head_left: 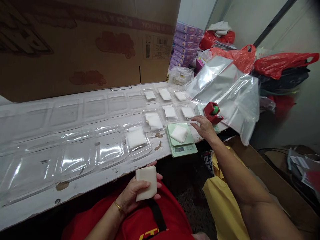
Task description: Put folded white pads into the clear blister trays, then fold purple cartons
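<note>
My left hand (132, 191) grips a stack of off-white square sheets (147, 185) in front of the table edge, thumb across the top. Just beyond, a pale green digital scale (182, 150) carries a folded white square sheet (179, 134) lying askew on its pan. My right hand (203, 126) hovers at the scale's right, thumb and fingers apart, with nothing seen in it. Behind the scale, several clear plastic trays hold white sheets, such as the stack (136, 136) at the left and the one (187, 112) near my right fingertips.
Rows of clear trays without sheets (76, 155) cover the table's left side. A large cardboard box (87, 50) stands along the back. At right are a red tape dispenser (212, 111), clear plastic bags (230, 90) and red bags (282, 65). Purple boxes (186, 43) are stacked behind.
</note>
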`<state>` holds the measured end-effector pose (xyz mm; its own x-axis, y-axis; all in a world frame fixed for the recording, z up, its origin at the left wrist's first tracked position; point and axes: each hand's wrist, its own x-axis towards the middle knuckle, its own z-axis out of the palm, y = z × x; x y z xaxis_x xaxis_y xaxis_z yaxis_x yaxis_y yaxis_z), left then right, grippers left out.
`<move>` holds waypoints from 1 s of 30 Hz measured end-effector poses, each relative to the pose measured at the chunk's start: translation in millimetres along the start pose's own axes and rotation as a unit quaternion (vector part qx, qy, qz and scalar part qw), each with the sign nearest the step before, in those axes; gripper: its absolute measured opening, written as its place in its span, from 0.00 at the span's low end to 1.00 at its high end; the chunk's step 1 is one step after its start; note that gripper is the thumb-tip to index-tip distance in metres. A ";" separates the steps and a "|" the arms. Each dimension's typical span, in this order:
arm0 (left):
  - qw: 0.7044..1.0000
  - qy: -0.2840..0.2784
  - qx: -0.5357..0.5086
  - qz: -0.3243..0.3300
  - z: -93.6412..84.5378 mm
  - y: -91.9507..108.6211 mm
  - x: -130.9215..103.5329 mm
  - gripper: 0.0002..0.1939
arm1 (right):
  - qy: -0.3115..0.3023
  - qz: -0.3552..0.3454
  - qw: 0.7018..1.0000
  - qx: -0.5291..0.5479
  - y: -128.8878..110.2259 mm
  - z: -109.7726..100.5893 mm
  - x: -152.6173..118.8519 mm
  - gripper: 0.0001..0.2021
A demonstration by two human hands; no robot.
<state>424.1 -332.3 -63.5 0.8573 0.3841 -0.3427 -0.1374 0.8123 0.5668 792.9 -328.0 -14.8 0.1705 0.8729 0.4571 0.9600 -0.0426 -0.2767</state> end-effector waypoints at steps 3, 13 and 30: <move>1.000 0.004 0.002 0.002 0.2 0.0 -0.4 0.36 | -0.018 0.005 1.000 -0.010 -6.2 3.6 2.3 0.07; 1.000 0.003 -0.013 0.010 -1.6 0.4 -2.2 0.38 | -0.132 0.053 0.989 -0.028 -23.4 18.6 8.2 0.11; 0.999 0.008 -0.020 0.040 -5.2 3.9 -7.4 0.38 | -0.332 0.157 0.930 -0.011 -17.4 44.9 35.5 0.15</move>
<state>414.7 -329.7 -62.6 0.8349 0.4548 -0.3099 -0.2250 0.7960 0.5619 772.3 -274.4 -31.7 0.2760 0.9232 -0.2674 0.8914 -0.3499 -0.2880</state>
